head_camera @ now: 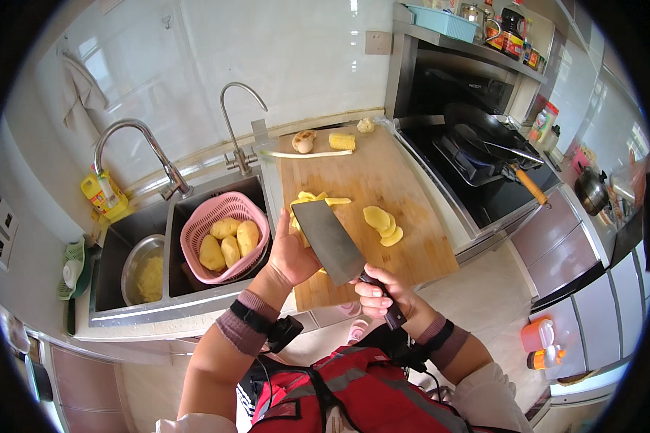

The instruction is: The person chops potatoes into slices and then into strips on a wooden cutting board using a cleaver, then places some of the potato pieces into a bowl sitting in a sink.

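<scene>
My right hand (383, 296) grips the dark handle of a cleaver (330, 238), its broad blade pointing up and left over a wooden cutting board (417, 189). Beside the blade's left edge is my left hand (294, 254), palm towards the blade and thumb up; whether it touches or holds anything is hidden. Cut potato strips (336, 201) lie at the blade's far end, partly covered by it. Right of the blade, several potato slices (379, 219) overlap on the board. Along the board's back lie a green onion stalk (314, 155), a corn piece (342, 142), ginger (304, 142) and garlic (365, 125).
Left of the board, a double sink (167, 254) holds a pink basket (188, 254) of peeled potatoes (230, 251) and a metal bowl (127, 270). Two faucets (240, 157) rise behind. At right, a wok (474, 127) with a wooden handle (530, 185) stands on the stove.
</scene>
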Demonstrator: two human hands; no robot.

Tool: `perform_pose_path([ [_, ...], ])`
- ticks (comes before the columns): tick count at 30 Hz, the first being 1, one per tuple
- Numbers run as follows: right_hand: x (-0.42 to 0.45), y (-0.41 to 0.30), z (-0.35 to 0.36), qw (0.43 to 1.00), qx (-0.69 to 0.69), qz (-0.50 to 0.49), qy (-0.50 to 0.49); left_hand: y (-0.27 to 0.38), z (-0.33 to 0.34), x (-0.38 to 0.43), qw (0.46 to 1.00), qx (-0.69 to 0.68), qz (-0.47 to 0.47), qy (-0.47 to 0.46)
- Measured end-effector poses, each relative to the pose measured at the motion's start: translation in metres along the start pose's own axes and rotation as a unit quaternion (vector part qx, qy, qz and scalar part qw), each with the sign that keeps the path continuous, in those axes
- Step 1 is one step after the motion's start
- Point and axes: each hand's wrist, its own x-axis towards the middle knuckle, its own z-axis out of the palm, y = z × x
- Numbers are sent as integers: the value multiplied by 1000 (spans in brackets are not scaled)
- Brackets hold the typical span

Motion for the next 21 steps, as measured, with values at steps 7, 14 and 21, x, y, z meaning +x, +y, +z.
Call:
perform_pose_path([
  [7,-12,-14,2,984,-113,-48,128,14,-21,25,998,22,-17,-60],
  [14,-43,-50,-27,924,-170,-279,198,37,-21,58,982,152,50,105],
  [21,-57,-63,-38,884,-179,-363,236,58,-6,94,967,197,113,117],
])
